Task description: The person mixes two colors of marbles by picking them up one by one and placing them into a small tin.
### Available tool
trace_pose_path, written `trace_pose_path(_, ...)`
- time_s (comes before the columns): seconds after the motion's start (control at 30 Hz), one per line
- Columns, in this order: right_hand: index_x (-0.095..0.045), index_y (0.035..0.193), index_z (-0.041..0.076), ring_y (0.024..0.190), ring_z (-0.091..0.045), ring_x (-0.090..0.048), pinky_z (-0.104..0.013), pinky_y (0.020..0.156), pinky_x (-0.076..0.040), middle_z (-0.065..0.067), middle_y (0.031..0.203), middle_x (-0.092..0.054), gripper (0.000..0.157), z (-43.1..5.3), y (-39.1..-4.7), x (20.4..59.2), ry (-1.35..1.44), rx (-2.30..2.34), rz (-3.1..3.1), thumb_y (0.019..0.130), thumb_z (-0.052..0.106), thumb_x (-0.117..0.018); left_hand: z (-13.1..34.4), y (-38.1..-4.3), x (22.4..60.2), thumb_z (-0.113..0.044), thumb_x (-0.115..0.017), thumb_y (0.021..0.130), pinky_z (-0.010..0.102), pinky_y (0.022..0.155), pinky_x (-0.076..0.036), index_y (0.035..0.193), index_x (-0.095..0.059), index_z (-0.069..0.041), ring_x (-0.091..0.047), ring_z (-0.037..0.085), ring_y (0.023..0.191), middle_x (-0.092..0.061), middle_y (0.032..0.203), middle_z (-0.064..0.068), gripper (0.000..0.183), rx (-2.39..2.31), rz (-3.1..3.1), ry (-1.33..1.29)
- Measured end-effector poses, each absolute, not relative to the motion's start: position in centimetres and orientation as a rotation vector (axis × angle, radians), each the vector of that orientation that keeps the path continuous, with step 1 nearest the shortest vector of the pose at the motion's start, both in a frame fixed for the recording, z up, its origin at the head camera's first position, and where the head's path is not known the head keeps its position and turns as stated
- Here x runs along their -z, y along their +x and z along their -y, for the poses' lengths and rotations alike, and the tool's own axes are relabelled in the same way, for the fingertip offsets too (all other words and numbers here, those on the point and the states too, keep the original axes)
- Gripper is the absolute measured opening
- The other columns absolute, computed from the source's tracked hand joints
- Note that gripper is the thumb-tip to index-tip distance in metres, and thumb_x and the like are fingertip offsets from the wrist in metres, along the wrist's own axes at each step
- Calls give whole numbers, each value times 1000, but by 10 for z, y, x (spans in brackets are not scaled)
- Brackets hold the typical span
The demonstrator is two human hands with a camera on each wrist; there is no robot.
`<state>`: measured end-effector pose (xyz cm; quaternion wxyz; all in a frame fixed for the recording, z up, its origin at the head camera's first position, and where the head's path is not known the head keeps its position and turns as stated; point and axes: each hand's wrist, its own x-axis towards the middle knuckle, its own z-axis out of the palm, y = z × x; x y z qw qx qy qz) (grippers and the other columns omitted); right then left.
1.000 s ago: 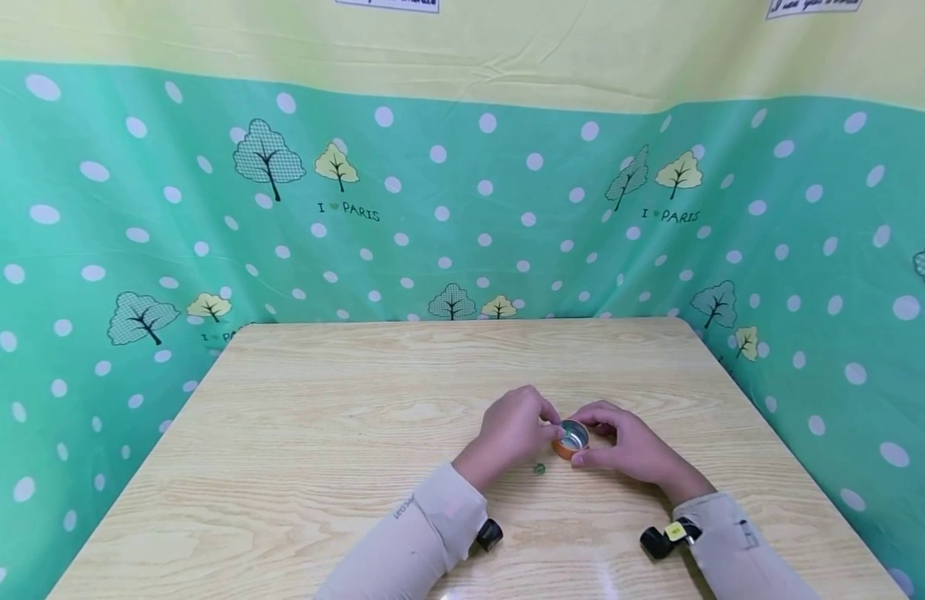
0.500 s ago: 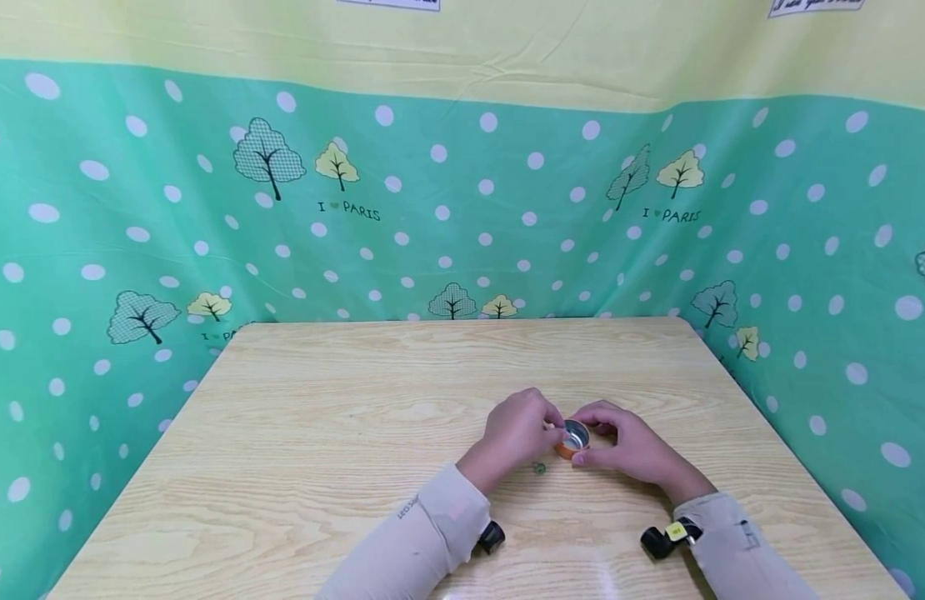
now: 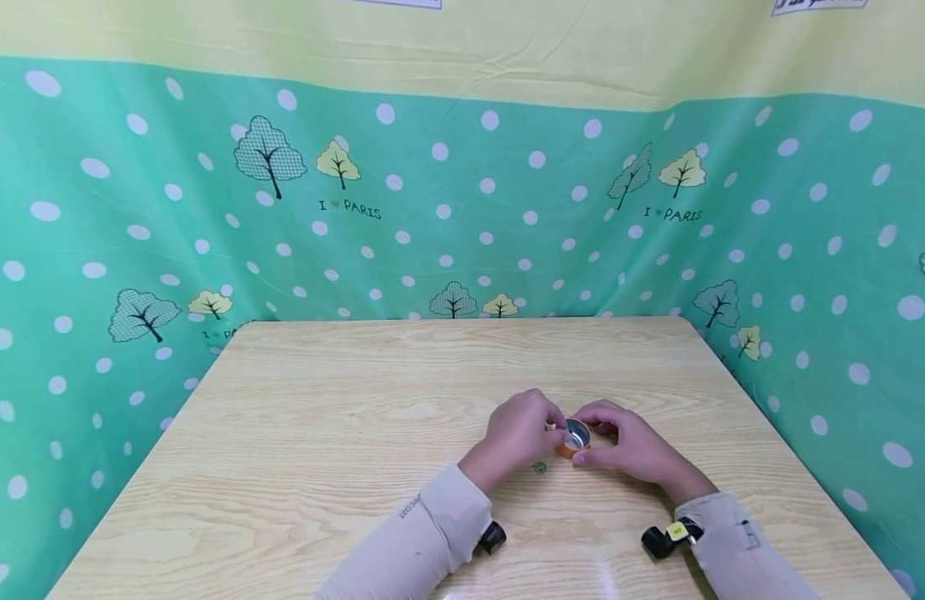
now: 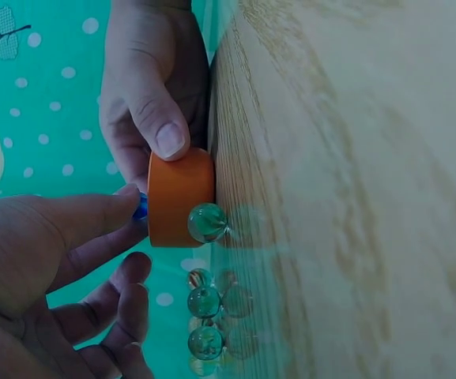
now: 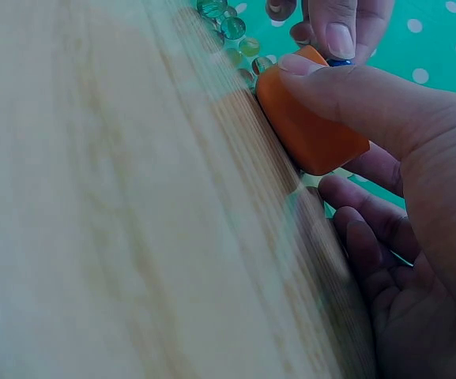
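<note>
A small round orange tin (image 3: 566,452) with a shiny silver inside stands on the wooden table. My right hand (image 3: 631,443) holds it from the right, thumb at the near side and fingers round the far side. At the tin's left rim, my left hand (image 3: 515,433) pinches a small blue marble (image 4: 141,208) between thumb and forefinger, and its other fingers are loosely bent. The blue marble (image 5: 340,62) also shows over the rim in the right wrist view. Beside the tin lies a clear green marble (image 4: 207,223).
More glass marbles (image 4: 205,302), several in a loose group, lie on the table near my left hand. Behind the wooden table (image 3: 357,400) hangs a green dotted curtain (image 3: 462,208). Small black wrist cameras (image 3: 661,542) sit by both cuffs.
My left hand has edged slightly to the right, its fingertips a little further over the tin's rim. The right hand keeps its hold, and the green marble lies where it was.
</note>
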<state>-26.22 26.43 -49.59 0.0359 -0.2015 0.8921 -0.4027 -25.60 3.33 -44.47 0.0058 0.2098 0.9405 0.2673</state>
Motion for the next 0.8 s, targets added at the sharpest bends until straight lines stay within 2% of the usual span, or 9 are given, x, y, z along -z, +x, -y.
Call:
trace_pose_path(0.33,-70,119,39,116,-14,-58,-33,98,-47,16,124,-65,49,-263,-261,494,-622,1226,-2750,76,52,-89,-33,-256,445,-34,-83,88,21,66,-44,86,-81,-30,-53,2,81,-66,95,-12,5,-836,-2938,657)
trace_pose_path(0.8,-70,121,38,117,-15,-57,-32,99,-47,13,128,-63,50,-262,-260,492,-598,1226,-2745,77,51,-88,-31,-257,441,-36,-83,89,24,74,-48,90,-82,-30,-56,3,89,-67,102,-11,6,-860,-2915,601)
